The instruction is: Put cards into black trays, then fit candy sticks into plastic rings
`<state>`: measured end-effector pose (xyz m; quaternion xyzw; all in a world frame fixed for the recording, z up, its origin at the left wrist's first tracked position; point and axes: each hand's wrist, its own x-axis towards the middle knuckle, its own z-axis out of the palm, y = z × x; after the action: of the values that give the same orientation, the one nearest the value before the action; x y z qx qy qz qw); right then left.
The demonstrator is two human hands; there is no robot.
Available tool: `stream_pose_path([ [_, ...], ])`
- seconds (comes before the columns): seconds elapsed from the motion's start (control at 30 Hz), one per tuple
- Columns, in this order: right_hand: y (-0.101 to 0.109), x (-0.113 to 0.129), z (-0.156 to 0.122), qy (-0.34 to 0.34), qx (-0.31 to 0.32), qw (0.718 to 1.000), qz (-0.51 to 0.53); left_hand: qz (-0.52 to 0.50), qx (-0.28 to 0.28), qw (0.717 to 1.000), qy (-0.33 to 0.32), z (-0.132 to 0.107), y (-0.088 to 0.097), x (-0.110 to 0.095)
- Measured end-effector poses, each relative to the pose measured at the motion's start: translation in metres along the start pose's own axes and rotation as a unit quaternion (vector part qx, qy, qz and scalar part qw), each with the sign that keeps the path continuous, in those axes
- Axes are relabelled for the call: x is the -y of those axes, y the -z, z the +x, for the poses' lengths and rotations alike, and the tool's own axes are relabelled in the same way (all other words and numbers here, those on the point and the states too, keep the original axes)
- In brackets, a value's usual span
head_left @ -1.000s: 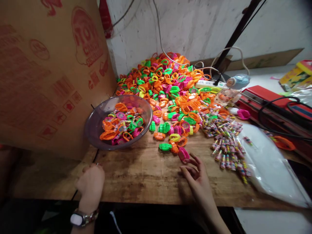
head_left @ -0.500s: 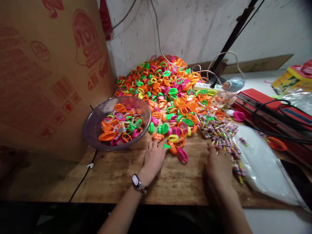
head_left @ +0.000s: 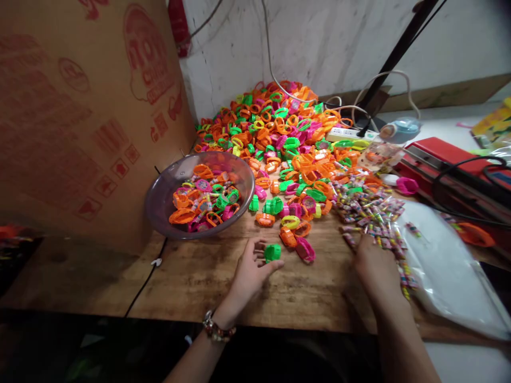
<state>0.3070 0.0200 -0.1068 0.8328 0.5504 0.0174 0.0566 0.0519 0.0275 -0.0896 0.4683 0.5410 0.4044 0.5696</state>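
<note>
My left hand (head_left: pixel 250 268) holds a green toy watch (head_left: pixel 273 253) between thumb and fingers, just above the wooden table (head_left: pixel 303 298). Close by lie a pink toy watch (head_left: pixel 305 249) and an orange one (head_left: pixel 288 237), at the front of a large heap of toy watches (head_left: pixel 275 125). At the near edge of a pile of small wrapped candies (head_left: pixel 369 205), my right hand (head_left: pixel 377 266) is bent down with its fingers curled. Its fingertips are mostly hidden, so whatever they grip does not show.
A translucent bowl (head_left: pixel 159 226) of toy watches and candies stands left, beside a tall cardboard box (head_left: pixel 104 106). Right are clear plastic bags (head_left: pixel 443 276) and a red device with a black cable (head_left: pixel 443 154). A power strip (head_left: pixel 349 134) lies behind.
My left hand has drawn a green toy watch back from the heap and turned, thumb now outward. My right hand has curled down at the candies. The view has shifted slightly.
</note>
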Motion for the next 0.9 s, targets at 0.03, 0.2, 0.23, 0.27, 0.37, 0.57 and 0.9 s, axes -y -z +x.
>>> stream_pose_path([
  [0.03, 0.001, -0.003, 0.003, -0.003, 0.022, 1.0, 0.009, -0.039, 0.005, 0.999, 0.02, 0.0, 0.002, -0.002],
  [0.2, 0.003, -0.007, 0.002, -0.013, 0.011, 0.995, 0.102, -0.084, 0.033, 0.994, 0.055, -0.001, 0.006, -0.008],
  [0.23, 0.004, -0.004, -0.002, 0.002, -0.032, 0.987, 0.157, -0.085, 0.034, 0.994, 0.056, -0.001, 0.006, -0.009],
  [0.27, 0.006, 0.001, -0.007, 0.023, -0.072, 0.97, 0.231, -0.086, 0.035, 0.994, 0.055, -0.002, 0.006, -0.009],
  [0.37, 0.015, 0.025, -0.03, 0.068, -0.092, 0.844, 0.524, -0.079, 0.039, 0.995, 0.043, -0.003, 0.004, -0.011],
  [0.57, 0.037, 0.069, -0.063, 0.023, 0.133, 0.559, 0.818, -0.108, 0.019, 0.993, 0.038, -0.008, 0.002, -0.018],
  [0.9, 0.037, 0.074, -0.073, 0.122, 0.007, 0.7, 0.703, -0.252, -0.011, 0.964, 0.088, -0.016, -0.005, -0.025],
])
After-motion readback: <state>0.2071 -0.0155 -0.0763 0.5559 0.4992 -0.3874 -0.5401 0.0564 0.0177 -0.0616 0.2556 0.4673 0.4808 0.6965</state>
